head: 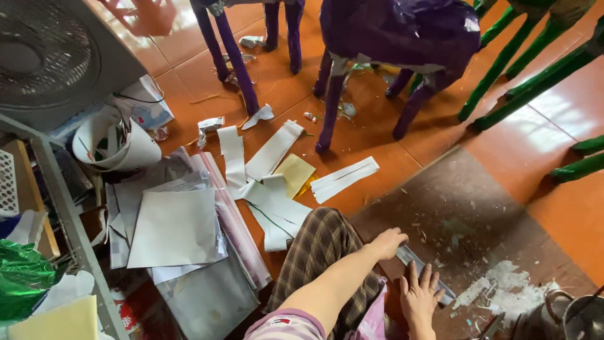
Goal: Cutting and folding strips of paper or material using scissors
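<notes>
Left hand (388, 243) curled on a grey strip (423, 269) (lying on a brown mat (478, 214)), right hand (419, 293) pressed flat, fingers spread, on the same strip

Grey strip (423, 274): middle hidden under the right hand (419, 294) and its near end under the left hand (387, 243); full length not determinable. Purple figure (402, 31): upper body cut off by top edge. Green legs (535, 75): cut off at top and right edges. Metal pot (582, 318): cut by bottom corner, contents not visible. Fan (44, 56): cut off at left edge
</notes>
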